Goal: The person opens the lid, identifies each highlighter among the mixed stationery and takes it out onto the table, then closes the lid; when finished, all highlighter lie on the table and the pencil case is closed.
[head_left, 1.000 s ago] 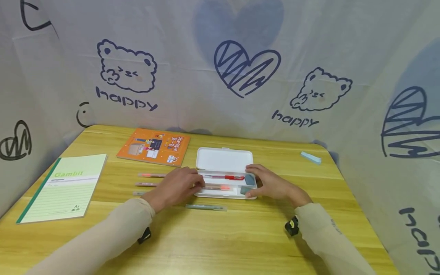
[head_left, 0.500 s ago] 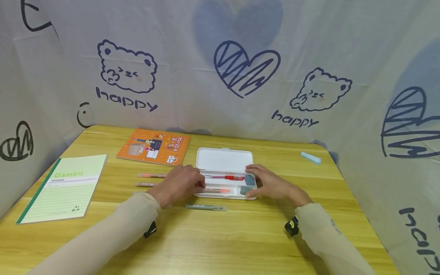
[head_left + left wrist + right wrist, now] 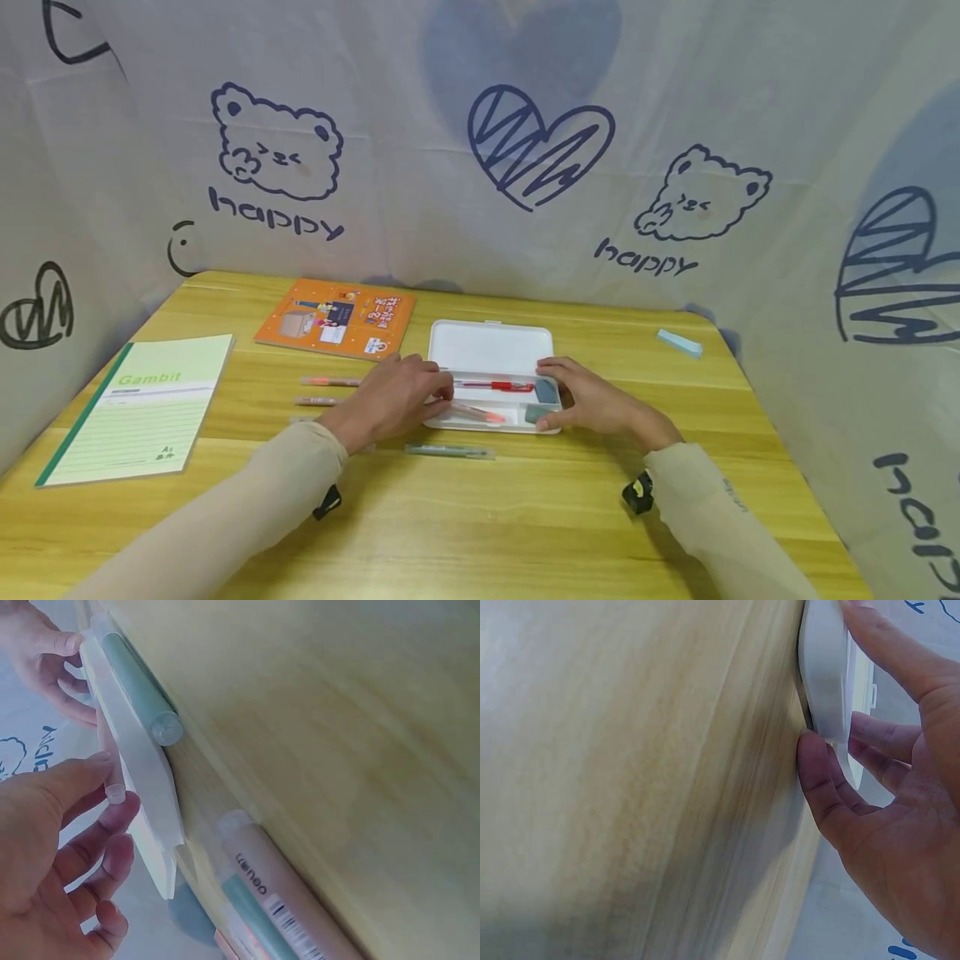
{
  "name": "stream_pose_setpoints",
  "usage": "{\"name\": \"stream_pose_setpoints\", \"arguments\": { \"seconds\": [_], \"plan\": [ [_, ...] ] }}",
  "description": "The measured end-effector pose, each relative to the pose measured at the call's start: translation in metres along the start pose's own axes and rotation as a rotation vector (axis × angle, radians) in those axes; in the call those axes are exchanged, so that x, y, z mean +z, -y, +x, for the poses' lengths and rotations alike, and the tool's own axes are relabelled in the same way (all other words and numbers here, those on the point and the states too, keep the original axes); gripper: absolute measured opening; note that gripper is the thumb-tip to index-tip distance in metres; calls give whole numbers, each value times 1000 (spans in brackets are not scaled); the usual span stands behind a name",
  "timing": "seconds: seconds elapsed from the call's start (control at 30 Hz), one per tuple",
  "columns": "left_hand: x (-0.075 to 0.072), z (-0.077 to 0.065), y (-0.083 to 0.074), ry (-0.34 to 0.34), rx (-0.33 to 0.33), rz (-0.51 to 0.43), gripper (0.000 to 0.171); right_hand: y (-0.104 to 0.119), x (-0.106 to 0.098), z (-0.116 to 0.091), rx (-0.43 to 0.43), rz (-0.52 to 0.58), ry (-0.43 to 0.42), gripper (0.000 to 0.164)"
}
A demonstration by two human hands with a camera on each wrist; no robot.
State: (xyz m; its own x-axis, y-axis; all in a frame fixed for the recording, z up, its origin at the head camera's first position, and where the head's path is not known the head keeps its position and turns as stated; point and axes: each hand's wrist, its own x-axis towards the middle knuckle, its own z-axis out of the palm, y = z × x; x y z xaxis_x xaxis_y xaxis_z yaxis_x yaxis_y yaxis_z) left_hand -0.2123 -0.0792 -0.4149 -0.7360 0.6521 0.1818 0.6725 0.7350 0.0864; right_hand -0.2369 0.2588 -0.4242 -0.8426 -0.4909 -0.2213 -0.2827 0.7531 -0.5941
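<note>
My left hand [image 3: 393,398] pinches the rear end of a pinkish pen [image 3: 480,412] between thumb and forefinger, over the front compartment of an open white pencil case [image 3: 491,348]. The pen slants, its orange end lower and toward the right. In the left wrist view its clear end cap [image 3: 115,794] shows at my fingertips. My right hand [image 3: 596,400] grips the case's right end, thumb at the near edge and fingers at the far side. A red pen [image 3: 512,387] lies in the back compartment, beside a dark grey block [image 3: 546,391]. A second grey block [image 3: 537,413] sits in front.
A green pen [image 3: 450,452] lies before the case. Several pens, including a pinkish one [image 3: 317,402], lie left, partly behind my left hand. An orange booklet [image 3: 337,319], a pale green notebook [image 3: 142,408] and a light blue strip [image 3: 679,342] lie farther out on the table.
The pinkish pen has gone from lying nearly level to slanting, its left end raised. My left hand has shifted slightly right; my right hand stays on the case.
</note>
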Motion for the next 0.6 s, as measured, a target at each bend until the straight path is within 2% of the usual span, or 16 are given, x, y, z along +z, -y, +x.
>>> {"name": "stream_pose_setpoints", "arguments": {
  "seconds": [0.4, 0.6],
  "plan": [
    [-1, -6, 2, -60, 9, -2, 6, 0, 0, 0, -8, -11, -1, 95],
    [-4, -14, 4, -93, -2, -106, 6, -1, 0, 0, -12, -15, -4, 96]
  ]
}}
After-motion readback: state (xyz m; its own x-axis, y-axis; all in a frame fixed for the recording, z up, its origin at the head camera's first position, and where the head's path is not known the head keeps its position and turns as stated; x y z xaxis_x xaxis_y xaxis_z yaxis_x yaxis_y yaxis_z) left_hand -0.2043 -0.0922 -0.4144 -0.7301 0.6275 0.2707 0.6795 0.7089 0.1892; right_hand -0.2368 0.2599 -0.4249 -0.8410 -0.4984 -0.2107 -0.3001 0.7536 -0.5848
